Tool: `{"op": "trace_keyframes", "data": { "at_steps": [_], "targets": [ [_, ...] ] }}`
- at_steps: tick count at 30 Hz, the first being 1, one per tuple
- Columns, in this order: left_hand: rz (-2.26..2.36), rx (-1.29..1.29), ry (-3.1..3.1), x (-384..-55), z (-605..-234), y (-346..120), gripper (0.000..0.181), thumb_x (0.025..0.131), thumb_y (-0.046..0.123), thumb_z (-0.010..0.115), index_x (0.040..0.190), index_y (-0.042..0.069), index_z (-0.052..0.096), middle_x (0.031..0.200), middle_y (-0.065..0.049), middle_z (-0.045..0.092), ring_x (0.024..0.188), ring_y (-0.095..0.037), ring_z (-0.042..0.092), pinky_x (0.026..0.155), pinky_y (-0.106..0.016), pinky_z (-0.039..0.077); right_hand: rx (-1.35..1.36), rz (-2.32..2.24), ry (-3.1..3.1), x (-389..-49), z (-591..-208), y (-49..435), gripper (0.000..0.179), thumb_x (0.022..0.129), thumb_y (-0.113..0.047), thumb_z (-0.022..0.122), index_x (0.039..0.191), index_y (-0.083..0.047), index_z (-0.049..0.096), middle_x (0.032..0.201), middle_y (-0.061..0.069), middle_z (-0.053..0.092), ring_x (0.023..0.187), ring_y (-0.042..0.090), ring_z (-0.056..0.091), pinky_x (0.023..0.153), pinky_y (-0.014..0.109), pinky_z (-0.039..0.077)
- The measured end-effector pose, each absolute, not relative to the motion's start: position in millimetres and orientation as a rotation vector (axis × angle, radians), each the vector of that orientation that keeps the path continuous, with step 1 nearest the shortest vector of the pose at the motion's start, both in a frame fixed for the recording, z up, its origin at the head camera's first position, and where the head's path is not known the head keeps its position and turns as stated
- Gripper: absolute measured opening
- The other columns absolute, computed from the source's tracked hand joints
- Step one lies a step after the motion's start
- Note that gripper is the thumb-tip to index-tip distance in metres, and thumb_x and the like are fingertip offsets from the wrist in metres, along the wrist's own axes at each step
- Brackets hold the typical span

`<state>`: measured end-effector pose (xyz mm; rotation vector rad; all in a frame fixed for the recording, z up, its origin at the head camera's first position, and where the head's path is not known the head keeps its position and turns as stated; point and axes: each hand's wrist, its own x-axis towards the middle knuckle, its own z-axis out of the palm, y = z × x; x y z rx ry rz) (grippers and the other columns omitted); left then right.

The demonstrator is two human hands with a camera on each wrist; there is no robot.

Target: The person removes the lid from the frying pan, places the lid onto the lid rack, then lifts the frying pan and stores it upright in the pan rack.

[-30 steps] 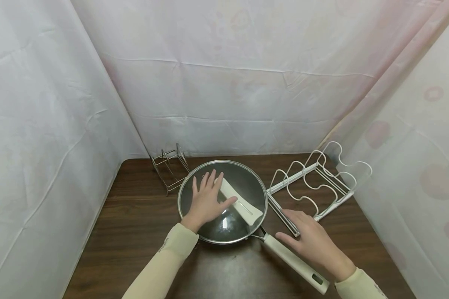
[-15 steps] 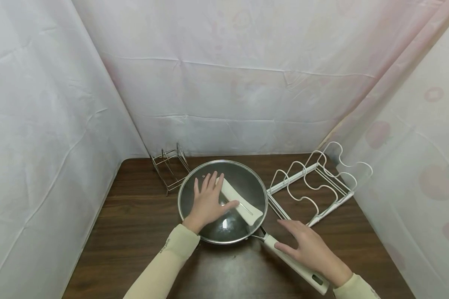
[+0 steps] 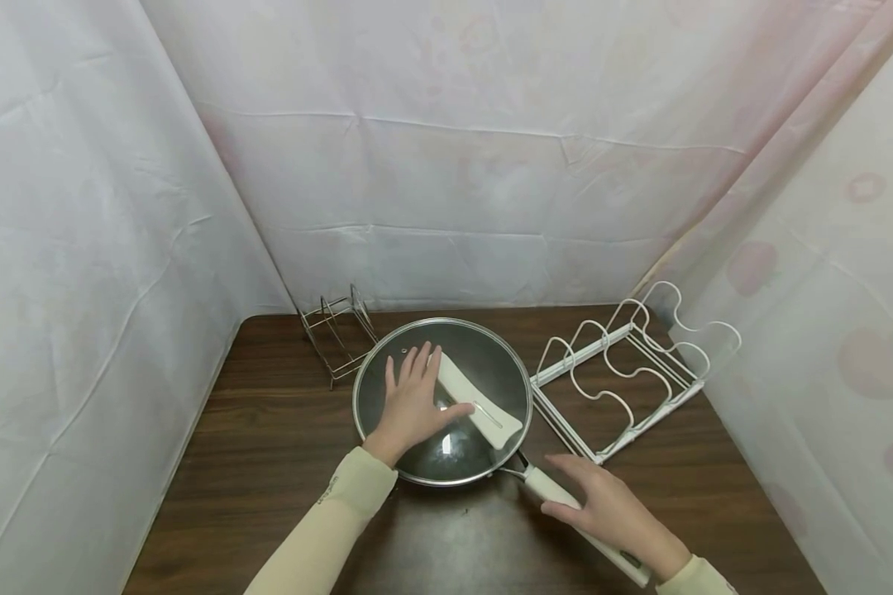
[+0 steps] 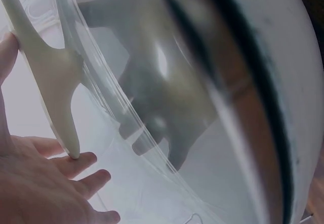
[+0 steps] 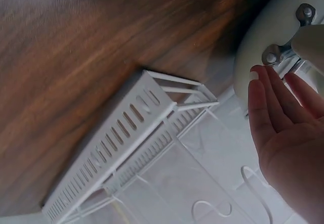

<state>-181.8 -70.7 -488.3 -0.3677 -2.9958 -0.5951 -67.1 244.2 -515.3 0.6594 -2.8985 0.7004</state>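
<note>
A wok with a glass lid [image 3: 484,347] stands mid-table. Across the lid lies a long cream lid handle [image 3: 457,384]. Over the glass my left hand [image 3: 411,409] spreads its fingers, the thumb overlapping the lid handle. Its fingertips are right at one end of the lid handle [image 4: 53,77] in the left wrist view, with the thumb near the other. My right hand [image 3: 610,504] is over the cream wok handle [image 3: 549,487], thumb and fingers apart. In the right wrist view its fingers lie close to the wok's cream side [image 5: 253,37] and riveted bracket [image 5: 272,56].
A white rack [image 3: 651,420] with wavy wire dividers stands right of the wok, near the right hand. Behind the wok's left side is a small metal wire rack [image 3: 317,350]. Pale curtains [image 3: 446,190] enclose the dark wood table [image 3: 268,446].
My right hand has moved from beside the white rack's front corner down and slightly left over the wok handle, uncovering that corner. The left hand has stayed almost still on the lid.
</note>
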Motion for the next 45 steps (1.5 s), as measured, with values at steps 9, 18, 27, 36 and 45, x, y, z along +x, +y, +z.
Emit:
{"op": "trace_keyframes", "data": {
  "at_steps": [9,18,27,36,45],
  "targets": [
    [-0.638,-0.370,-3.020,-183.5,-488.1,-71.6,0.120,0.080,0.083,0.064,0.166,0.014,0.018,0.175,-0.007,0.017,0.161,-0.034,0.017,0.130,-0.065,0.004,0.677,1.046,-2.880,-67.8,-525.1,246.1,0.049,0.085,-0.029,0.086,0.128,-0.014,0.069,0.125,0.003,0.074,0.097,0.009,0.071,0.081,0.032,0.061],
    [-0.745,-0.384,-3.039,-189.1,-488.2,-72.8,0.119,0.079,0.076,0.072,0.166,0.016,0.017,0.176,-0.005,0.012,0.163,-0.032,0.011,0.131,-0.061,-0.005,0.649,1.327,-2.798,-57.4,-527.8,234.2,0.040,0.088,-0.021,0.082,0.125,-0.009,0.070,0.113,0.003,0.076,0.085,0.000,0.068,0.067,0.024,0.060],
    [-0.808,-0.373,-3.034,-190.9,-485.1,-73.5,0.118,0.079,0.071,0.076,0.166,0.015,0.020,0.176,-0.004,0.011,0.163,-0.032,0.010,0.130,-0.062,-0.005,0.521,1.340,-2.801,-49.1,-527.3,219.8,0.038,0.086,-0.018,0.084,0.121,-0.009,0.072,0.109,-0.001,0.075,0.090,-0.001,0.065,0.073,0.026,0.061],
    [-0.824,-0.367,-3.031,-193.8,-488.2,-73.1,0.121,0.078,0.069,0.078,0.167,0.016,0.016,0.175,-0.004,0.012,0.163,-0.032,0.011,0.130,-0.062,-0.004,0.425,1.386,-2.844,-47.4,-524.1,217.4,0.038,0.087,-0.022,0.084,0.121,-0.010,0.073,0.110,-0.001,0.076,0.091,-0.003,0.064,0.076,0.027,0.061],
    [-0.822,-0.370,-3.019,-195.4,-488.1,-73.5,0.119,0.076,0.068,0.080,0.166,0.016,0.021,0.175,-0.003,0.015,0.162,-0.031,0.013,0.130,-0.063,-0.001,0.438,1.393,-2.780,-44.7,-525.1,212.2,0.037,0.086,-0.021,0.085,0.119,-0.010,0.074,0.108,-0.001,0.076,0.089,-0.002,0.064,0.074,0.025,0.060]
  ]
}}
